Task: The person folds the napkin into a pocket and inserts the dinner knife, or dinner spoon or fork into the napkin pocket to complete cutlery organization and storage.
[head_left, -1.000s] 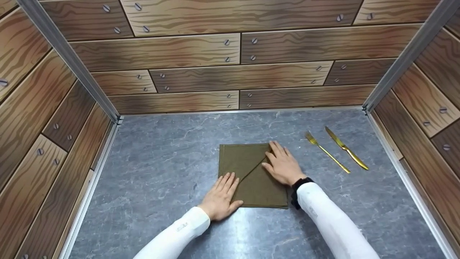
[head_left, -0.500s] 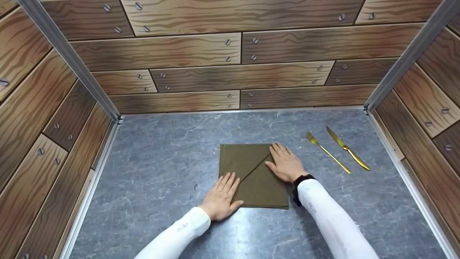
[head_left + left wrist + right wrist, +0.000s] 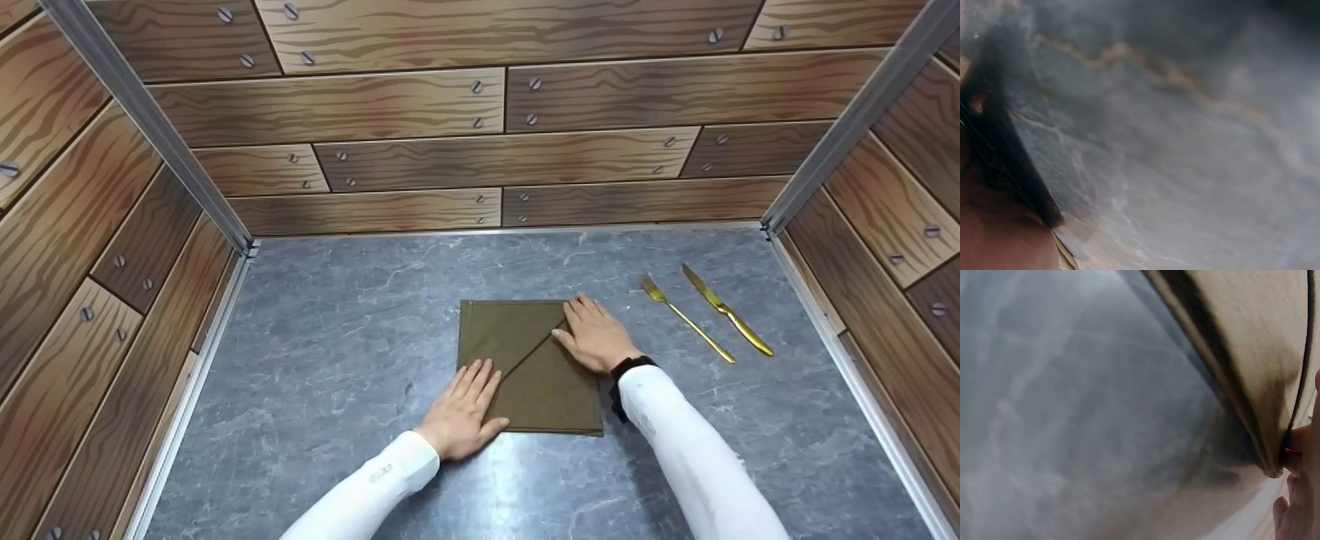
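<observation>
The fingers (image 3: 482, 375) of my left hand (image 3: 459, 420) lie straight and a little apart on the cloth (image 3: 542, 401), at its left edge, with the thumb set away at the near edge. The fingers (image 3: 576, 315) of my right hand (image 3: 600, 337) rest extended over the far right corner, thumb also apart; neither hand grips anything. The cloth lies flat on the table (image 3: 337, 337), directly under both hands, so neither is nearer. Its outline is almost square and I read no clear long axis; the governing line is the diagonal fold edge (image 3: 531, 351), running from beside the left fingers, at lower left, to the right fingers, at upper right. I therefore take that corner under the right hand as the controlling point. The fork (image 3: 694, 327) lies to the right of the right hand, with the knife (image 3: 724, 308) beyond it, both slanting toward near right. On the right wrist feed I can see the stacked layers narrowing to a corner beside the fingers, a detail the head view covers. The left wrist feed shows mostly blurred tabletop and a dark edge; from it alone I cannot tell the left fingers' position.
</observation>
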{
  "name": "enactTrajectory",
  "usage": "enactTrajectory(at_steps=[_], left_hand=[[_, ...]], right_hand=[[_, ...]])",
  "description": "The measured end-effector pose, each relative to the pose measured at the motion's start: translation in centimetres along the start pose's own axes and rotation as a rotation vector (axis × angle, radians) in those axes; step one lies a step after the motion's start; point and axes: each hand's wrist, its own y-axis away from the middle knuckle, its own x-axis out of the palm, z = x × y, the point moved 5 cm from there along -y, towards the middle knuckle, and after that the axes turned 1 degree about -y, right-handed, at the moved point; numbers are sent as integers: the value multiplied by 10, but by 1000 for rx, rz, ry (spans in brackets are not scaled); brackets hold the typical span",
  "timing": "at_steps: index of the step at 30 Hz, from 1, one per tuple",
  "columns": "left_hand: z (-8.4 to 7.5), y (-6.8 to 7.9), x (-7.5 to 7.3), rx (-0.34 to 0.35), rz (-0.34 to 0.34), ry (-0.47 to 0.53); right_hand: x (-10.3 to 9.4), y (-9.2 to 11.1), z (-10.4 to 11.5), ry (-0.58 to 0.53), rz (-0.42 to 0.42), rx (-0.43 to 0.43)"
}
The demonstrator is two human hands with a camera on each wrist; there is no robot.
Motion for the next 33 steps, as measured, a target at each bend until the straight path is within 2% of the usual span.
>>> enactTrajectory(at_steps=[5, 10, 21, 33], left_hand=[[0, 0, -1, 4, 3, 1], [0, 0, -2, -1, -4, -1], [1, -1, 2, -7, 11, 23], [1, -1, 3, 3, 7, 21]], right_hand=[[-1, -4, 0, -8, 27, -2], [0, -4, -2, -33, -8, -22], [14, -5, -14, -36, -49, -75], [26, -7, -21, -20, -28, -71]])
